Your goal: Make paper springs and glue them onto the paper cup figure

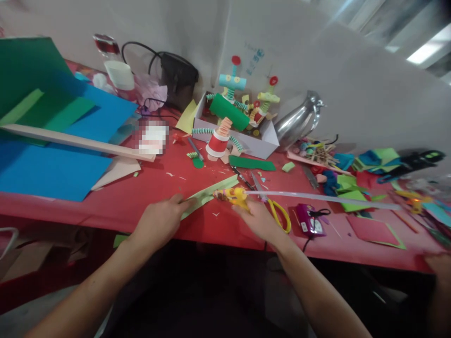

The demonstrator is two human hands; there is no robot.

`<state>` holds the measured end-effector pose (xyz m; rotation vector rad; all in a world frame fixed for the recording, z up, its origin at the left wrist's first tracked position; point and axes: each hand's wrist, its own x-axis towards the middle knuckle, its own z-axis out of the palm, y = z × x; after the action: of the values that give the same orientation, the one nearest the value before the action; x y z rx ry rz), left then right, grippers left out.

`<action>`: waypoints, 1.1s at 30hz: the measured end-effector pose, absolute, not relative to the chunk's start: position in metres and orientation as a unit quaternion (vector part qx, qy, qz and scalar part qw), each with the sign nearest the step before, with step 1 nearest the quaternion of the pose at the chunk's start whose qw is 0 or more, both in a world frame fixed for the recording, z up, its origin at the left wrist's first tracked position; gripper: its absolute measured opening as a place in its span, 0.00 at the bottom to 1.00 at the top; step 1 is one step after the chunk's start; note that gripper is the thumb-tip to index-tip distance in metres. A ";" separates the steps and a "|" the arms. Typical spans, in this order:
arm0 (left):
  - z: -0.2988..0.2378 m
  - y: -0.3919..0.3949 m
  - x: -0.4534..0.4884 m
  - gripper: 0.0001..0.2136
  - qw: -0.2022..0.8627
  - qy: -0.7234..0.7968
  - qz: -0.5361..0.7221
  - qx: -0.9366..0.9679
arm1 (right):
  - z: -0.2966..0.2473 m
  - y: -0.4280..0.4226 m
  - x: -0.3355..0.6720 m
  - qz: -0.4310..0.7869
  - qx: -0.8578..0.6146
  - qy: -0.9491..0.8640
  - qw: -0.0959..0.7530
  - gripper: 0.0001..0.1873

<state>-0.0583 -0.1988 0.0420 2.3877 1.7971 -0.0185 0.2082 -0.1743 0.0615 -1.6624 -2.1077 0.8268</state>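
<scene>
A red-covered table (158, 183) stands against a white wall, with smooth blue card sheets (49, 169) lying flat at its left. At centre sit a white box (260, 141) and a shiny metal jug (298, 122). At the near edge the left hand (160, 220) pinches a thin green paper strip (211, 191) lying flat on the table. The right hand (259, 218) is wrapped around a yellow glue gun (234, 195) whose nozzle is at the strip. A long clear stick (317, 197) juts from its back.

No text legible anywhere in view.
- Wall (317, 70): faint blue marks (255, 57) above the white box (260, 141), too blurred to read.
- Bottle (107, 51), far left of the table (158, 183): red label, print not resolvable.
- White item (152, 137), left of the table's centre: blurred out.
- Purple device (310, 220), front edge: marks too small.
- Yellow glue gun (234, 196): body blurred, unreadable.
</scene>
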 end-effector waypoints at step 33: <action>0.063 -0.146 -0.095 0.09 0.336 0.545 0.007 0.768 | 0.056 -0.232 0.143 0.337 -0.474 -0.803 0.130 0.16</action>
<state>-0.0955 -0.1457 0.0632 2.0030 1.4203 0.0177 0.1426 -0.2320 0.0562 -1.3762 -2.3333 0.9804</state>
